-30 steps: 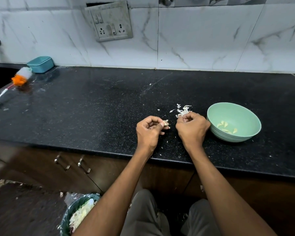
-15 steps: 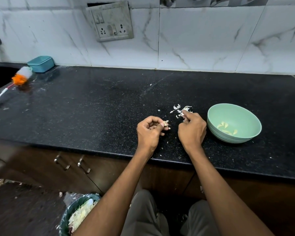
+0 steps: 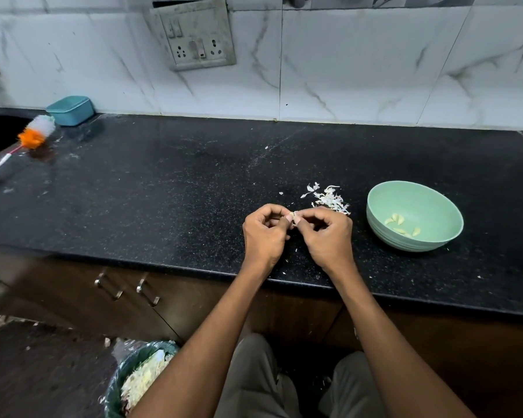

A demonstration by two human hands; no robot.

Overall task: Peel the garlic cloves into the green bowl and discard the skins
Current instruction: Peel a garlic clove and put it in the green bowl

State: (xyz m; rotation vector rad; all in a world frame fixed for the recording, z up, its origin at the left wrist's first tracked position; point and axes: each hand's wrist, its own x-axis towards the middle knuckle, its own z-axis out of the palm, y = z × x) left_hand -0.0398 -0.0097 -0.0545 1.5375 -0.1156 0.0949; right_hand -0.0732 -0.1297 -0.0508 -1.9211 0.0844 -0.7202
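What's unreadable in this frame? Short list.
- Garlic clove, head view: both hands pinch it; fingers cover most of it, so how far it is peeled is unclear.
- Bin on the floor: cut off by the bottom edge and the left forearm.
- Cloves in the green bowl: too small to count exactly.

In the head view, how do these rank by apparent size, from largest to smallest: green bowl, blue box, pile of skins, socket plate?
1. Green bowl, nearer the camera.
2. Socket plate, on the far wall, so it may really be bigger than it looks.
3. Blue box and pile of skins look alike; unsure.
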